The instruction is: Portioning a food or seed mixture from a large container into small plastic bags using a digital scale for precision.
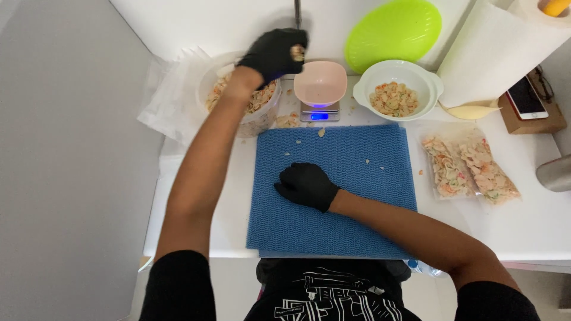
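Where the left arm crosses it, much of the clear tub of pasta salad [257, 101] is hidden, along with the crumpled plastic bags [163, 98] beside it. The left hand [275, 52], black-gloved, is closed around a thin metal handle [297, 13] that runs out of the top edge, and something pale, perhaps a bit of the salad, shows in its grip. Just right of it a pink bowl [320, 83] sits on a small digital scale [319, 112] with a blue lit display. The right hand [306, 185], also gloved, rests loosely curled and empty on the blue mesh mat [357, 208], well apart from the left. Further right stand a white bowl [398, 89] of the same salad, a lime green lid [394, 32] leaning on the wall, and a paper towel roll [502, 50], cut off at the top. Two filled clear bags [470, 169] lie flat on the white table [535, 226].
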